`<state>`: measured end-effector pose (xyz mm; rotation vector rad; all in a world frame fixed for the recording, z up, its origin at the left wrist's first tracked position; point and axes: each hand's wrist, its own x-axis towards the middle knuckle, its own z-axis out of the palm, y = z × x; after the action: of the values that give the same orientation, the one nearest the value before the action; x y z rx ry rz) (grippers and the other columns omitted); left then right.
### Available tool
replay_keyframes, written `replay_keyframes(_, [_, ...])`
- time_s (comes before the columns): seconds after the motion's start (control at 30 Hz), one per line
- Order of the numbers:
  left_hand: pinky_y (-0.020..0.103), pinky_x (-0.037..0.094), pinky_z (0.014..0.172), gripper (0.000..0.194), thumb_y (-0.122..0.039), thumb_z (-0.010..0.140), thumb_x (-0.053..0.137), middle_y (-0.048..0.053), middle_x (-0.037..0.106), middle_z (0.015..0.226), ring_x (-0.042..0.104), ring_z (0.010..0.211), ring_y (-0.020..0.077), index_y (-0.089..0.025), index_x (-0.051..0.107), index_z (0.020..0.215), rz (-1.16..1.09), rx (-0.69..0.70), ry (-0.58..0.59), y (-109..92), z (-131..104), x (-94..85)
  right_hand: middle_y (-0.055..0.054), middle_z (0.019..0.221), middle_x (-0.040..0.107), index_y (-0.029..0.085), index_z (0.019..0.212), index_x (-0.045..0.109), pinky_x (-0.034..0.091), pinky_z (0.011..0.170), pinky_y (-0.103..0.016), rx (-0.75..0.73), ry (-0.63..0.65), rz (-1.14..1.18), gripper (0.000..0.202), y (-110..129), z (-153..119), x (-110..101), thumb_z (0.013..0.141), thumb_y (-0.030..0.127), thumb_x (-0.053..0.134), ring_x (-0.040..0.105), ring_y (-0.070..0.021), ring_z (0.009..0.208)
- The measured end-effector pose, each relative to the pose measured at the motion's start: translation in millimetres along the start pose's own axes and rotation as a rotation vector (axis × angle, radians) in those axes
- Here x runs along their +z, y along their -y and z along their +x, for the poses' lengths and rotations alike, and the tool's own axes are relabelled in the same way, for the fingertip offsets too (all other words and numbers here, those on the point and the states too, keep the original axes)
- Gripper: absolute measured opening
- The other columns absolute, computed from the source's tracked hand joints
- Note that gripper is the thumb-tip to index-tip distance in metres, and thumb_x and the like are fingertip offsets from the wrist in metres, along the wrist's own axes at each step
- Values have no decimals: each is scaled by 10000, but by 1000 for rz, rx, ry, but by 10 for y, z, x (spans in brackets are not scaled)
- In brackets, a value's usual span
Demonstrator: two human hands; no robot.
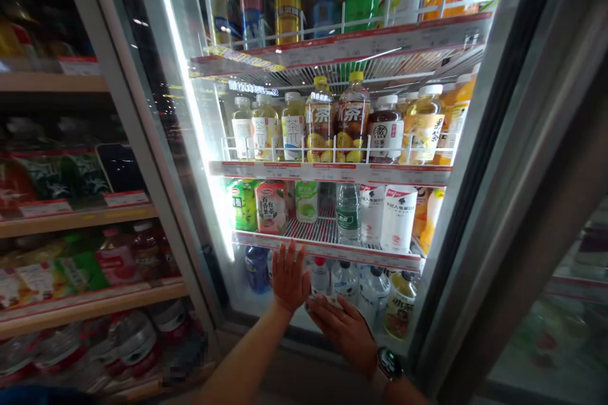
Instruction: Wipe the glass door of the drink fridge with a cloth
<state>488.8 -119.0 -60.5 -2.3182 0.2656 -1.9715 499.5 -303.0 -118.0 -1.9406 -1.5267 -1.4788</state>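
My left hand (289,278) is raised in front of the lower part of a lit drinks cooler, its fingers stretched out and apart, with nothing in it. The fingertips overlap the price rail (342,253) of the third shelf; I cannot tell whether they touch it. Just below and to the right, my right hand (342,329) lies flat in the air, fingers extended leftward, a dark watch (389,362) on its wrist. Behind the hands stand a red-capped bottle (320,275), clear dark-capped bottles (346,281) and a yellow-labelled tea bottle (400,304). The hands partly hide this bottom row.
Above are a clear green-labelled water bottle (349,215), white cans (399,218), a green carton (243,205) and tea bottles (352,120). The cooler's metal frame (479,202) borders the right. Wooden shelves (85,221) with packaged drinks are on the left.
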Motion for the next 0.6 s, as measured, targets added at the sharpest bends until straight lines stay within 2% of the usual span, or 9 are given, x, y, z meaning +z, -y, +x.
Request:
replay_keyframes(0.2, [462,186,1213,599,-248,955,404,120,219,1591,164,1491,266,-149,244,1524,-8,5,-7,-2,9,2,41,1296,644,291,1215,648,137,1226,-363,131,-79,5,335,-215,362,-247,1006,163,419,425,-108,1369])
replay_keyframes(0.33, [470,196,1208,592,-253,963,379,116,206,1597,160,1493,273,-148,232,1528,-2,4,-8,-20,29,-7,28,1221,688,283,1201,658,113,1230,-410,292,-226,-91,319,-418,667,-492,979,144,477,477,-143,1336])
replay_keyframes(0.43, [465,196,1210,592,-257,964,368,106,202,1601,153,1494,277,-150,229,1529,6,0,4,-28,27,-11,0,1268,662,273,1234,644,118,1227,-488,428,-364,-163,347,-601,844,-646,957,140,483,464,-193,1352])
replay_keyframes(0.53, [467,197,1209,588,-258,963,364,114,231,1594,157,1493,281,-140,241,1525,18,1,7,-27,9,-8,-34,1386,574,275,1340,574,133,1203,-590,541,-515,-187,458,-725,941,-714,939,104,432,425,-256,1380])
replay_keyframes(0.6, [477,208,1205,593,-259,959,368,124,282,1576,179,1489,278,-145,239,1526,26,0,12,-23,-4,-5,-44,1427,534,285,1398,517,128,1194,-621,561,-539,-204,516,-729,963,-700,929,91,427,407,-286,1389])
